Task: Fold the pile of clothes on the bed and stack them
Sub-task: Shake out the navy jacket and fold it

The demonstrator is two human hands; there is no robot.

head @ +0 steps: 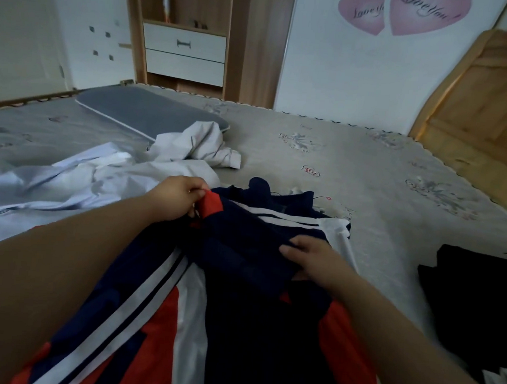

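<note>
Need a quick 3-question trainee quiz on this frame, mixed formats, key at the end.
1. True or false: the left hand pinches a red part of the navy, red and white jacket.
2. Which lies to the right of the jacket on the bed? A) grey pillow B) black garment C) white garment
3. Fill in: the right hand grips the jacket's ____ fabric.

Key: 1 true. 2 B: the black garment is at the right; the grey pillow and the crumpled white garment lie at the far left. 3 navy.
</note>
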